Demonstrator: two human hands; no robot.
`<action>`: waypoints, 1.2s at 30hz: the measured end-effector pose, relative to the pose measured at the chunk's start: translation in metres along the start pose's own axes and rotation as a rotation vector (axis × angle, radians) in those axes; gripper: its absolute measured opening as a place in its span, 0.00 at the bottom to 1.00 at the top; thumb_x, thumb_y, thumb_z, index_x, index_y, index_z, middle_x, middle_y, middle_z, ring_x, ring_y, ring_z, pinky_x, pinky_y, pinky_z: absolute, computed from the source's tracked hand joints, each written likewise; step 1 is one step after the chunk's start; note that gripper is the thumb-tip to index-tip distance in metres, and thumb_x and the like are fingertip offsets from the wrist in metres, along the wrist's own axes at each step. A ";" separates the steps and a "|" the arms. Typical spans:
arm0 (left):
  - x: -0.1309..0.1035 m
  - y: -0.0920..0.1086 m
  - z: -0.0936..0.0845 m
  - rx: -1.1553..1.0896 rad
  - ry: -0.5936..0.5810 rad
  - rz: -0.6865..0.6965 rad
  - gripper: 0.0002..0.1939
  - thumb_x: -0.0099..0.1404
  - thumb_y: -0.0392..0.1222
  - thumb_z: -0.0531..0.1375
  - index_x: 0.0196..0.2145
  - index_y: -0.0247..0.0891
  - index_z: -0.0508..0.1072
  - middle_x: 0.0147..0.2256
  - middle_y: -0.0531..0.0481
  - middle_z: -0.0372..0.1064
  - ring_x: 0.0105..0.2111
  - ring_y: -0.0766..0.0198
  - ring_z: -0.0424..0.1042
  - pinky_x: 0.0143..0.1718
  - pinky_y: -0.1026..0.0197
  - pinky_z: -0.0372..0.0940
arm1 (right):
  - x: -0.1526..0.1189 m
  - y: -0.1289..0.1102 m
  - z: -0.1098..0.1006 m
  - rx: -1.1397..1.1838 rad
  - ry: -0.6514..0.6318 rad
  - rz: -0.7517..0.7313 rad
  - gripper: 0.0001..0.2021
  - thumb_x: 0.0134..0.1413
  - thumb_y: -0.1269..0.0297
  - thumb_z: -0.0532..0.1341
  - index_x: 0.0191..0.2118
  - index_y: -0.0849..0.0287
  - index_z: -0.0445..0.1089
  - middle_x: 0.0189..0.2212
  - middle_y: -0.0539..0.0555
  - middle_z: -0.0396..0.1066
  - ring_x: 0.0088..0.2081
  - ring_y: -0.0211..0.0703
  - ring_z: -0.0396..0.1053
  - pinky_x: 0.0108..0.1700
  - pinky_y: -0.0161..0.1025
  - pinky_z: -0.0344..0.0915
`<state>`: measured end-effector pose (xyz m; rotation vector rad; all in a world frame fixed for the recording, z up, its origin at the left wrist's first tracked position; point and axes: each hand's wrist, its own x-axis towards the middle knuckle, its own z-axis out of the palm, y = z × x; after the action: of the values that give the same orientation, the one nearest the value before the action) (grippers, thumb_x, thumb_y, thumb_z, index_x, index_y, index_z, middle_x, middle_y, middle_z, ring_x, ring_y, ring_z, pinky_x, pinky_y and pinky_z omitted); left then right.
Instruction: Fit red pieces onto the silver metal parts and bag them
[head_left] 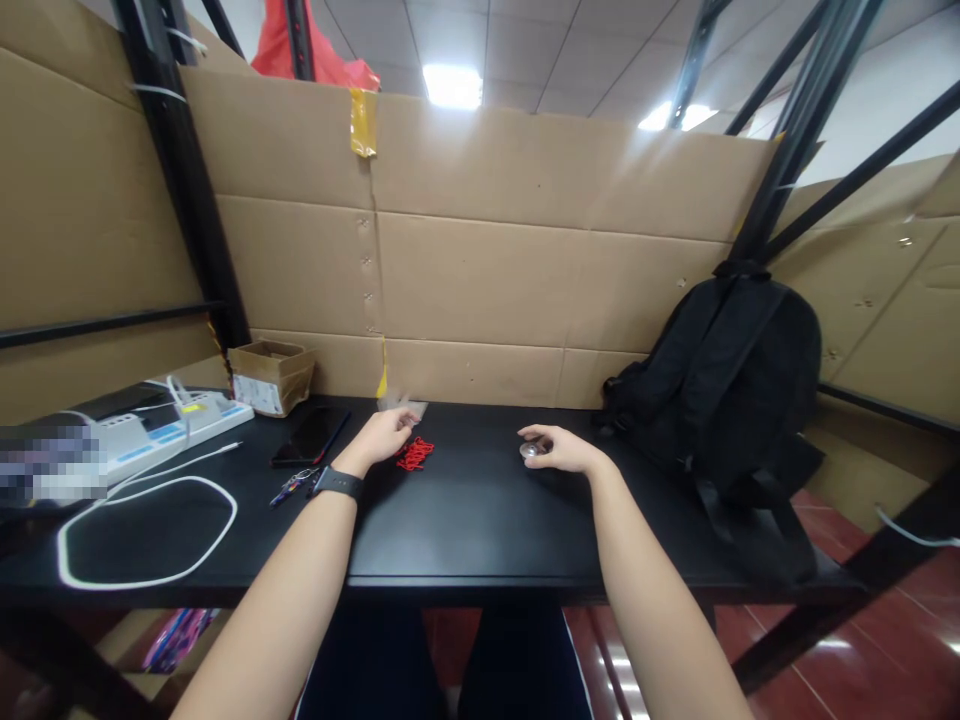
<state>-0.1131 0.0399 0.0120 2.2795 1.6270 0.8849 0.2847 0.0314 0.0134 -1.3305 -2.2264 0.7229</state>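
Observation:
My left hand [382, 437], with a dark watch on its wrist, is closed with its fingertips on a small, see-through piece that looks like a clear plastic bag [418, 409]. Just to the right of that hand lies a small heap of red cord [415, 455] on the black table [465, 530]. My right hand [562, 449] curls its thumb and fingers around a small, shiny, round metal piece [530, 451] low over the tabletop. The exact kind of this round piece is too small to make out.
At left are a white power strip [180, 430], a looped white cable [150, 582], a dark phone [309, 436], keys [292, 486] and a small cardboard box [271, 375]. A black backpack [720, 380] stands at right. Cardboard panels [480, 290] wall the back.

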 end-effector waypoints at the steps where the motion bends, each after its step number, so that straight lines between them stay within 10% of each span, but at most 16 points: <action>1: 0.001 0.000 0.001 -0.014 0.015 0.023 0.16 0.60 0.37 0.54 0.43 0.38 0.77 0.40 0.47 0.79 0.37 0.60 0.77 0.42 0.62 0.68 | 0.000 0.000 0.000 0.014 -0.007 -0.019 0.31 0.43 0.58 0.73 0.56 0.56 0.71 0.52 0.59 0.74 0.47 0.48 0.73 0.52 0.44 0.68; 17: 0.003 -0.001 0.006 -0.144 0.084 0.059 0.16 0.62 0.48 0.56 0.41 0.40 0.78 0.40 0.47 0.79 0.39 0.57 0.76 0.46 0.57 0.68 | 0.000 0.008 -0.007 0.157 -0.016 -0.003 0.25 0.44 0.62 0.72 0.51 0.61 0.73 0.47 0.62 0.76 0.45 0.51 0.75 0.48 0.46 0.72; 36: -0.002 0.010 0.001 -0.154 0.046 0.066 0.15 0.62 0.45 0.55 0.41 0.38 0.78 0.41 0.46 0.78 0.40 0.57 0.75 0.46 0.57 0.68 | 0.013 -0.022 -0.004 -0.320 -0.134 0.093 0.33 0.30 0.75 0.69 0.51 0.54 0.75 0.42 0.53 0.78 0.39 0.47 0.75 0.41 0.36 0.68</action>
<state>-0.1051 0.0345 0.0155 2.2332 1.4542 1.0475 0.2669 0.0347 0.0319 -1.5870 -2.4798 0.5143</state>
